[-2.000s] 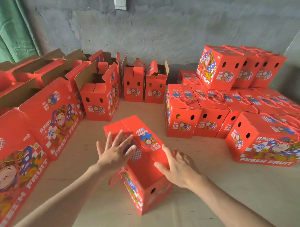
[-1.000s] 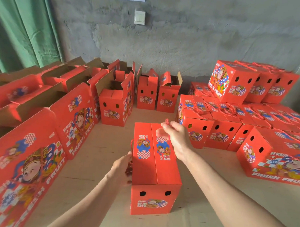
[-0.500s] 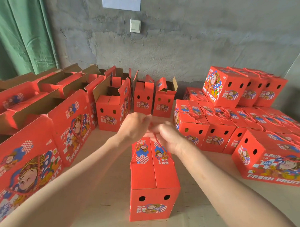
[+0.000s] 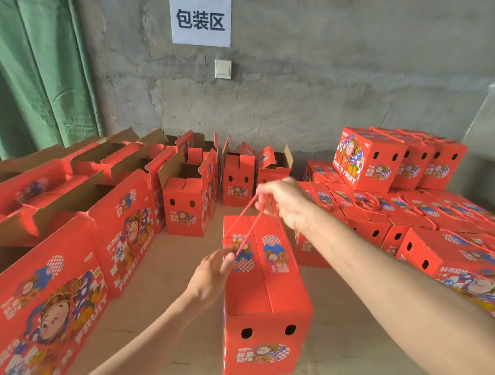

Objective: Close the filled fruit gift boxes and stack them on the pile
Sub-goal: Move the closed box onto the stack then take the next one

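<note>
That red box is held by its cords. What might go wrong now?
The right hand grips only the rope handles; the closed box, if heavy, might swing or its top flaps pull open. The pile on the right is two layers high with loose cords; a box set there could snag or slide.

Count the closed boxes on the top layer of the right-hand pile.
3. They stand in a row at the far end of the pile: the left box, the middle box and the right box. More may be hidden behind them.
</note>
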Tool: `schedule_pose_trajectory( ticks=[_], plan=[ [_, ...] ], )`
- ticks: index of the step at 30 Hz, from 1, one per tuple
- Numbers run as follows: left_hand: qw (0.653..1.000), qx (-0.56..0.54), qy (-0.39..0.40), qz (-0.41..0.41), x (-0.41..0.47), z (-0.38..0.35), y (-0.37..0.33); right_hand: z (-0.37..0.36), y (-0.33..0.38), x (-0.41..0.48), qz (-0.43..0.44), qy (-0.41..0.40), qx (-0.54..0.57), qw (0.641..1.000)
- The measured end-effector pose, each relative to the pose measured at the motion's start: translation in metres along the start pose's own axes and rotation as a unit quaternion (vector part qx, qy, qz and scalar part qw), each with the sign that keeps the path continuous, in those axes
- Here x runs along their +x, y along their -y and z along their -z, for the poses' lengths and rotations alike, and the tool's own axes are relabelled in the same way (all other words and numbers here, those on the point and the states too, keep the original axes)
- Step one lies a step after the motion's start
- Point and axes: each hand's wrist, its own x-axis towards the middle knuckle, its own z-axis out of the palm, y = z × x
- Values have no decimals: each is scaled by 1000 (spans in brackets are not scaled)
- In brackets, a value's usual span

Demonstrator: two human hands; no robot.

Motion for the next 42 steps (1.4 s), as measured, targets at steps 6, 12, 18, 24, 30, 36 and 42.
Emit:
schedule_pose_trajectory(
  ticks=[6,12,18,24,30,36,42],
  plan=[
    [984,-41,-116,-132,-3,11,-37,5,54,0,130,-69,17,989],
    [958,149,-113,-217,-14,4,-32,24,40,6,152,-124,-66,978],
    [920,236,-73,-304,-11,-14,-21,53,-13,25,112,-155,-151,970],
    [943,167,-31,-285,-4,-48,-17,93,-41,41,97,-162,-219,957],
    [984,153,6,-93,28,-74,6,139,-63,47,125,-125,-315,933],
    [987,43,156,19,48,-112,-2,170,-119,34,-11,24,-546,838],
    [976,-56,204,51,47,-116,-3,166,-173,28,-37,238,-602,762]
  ],
)
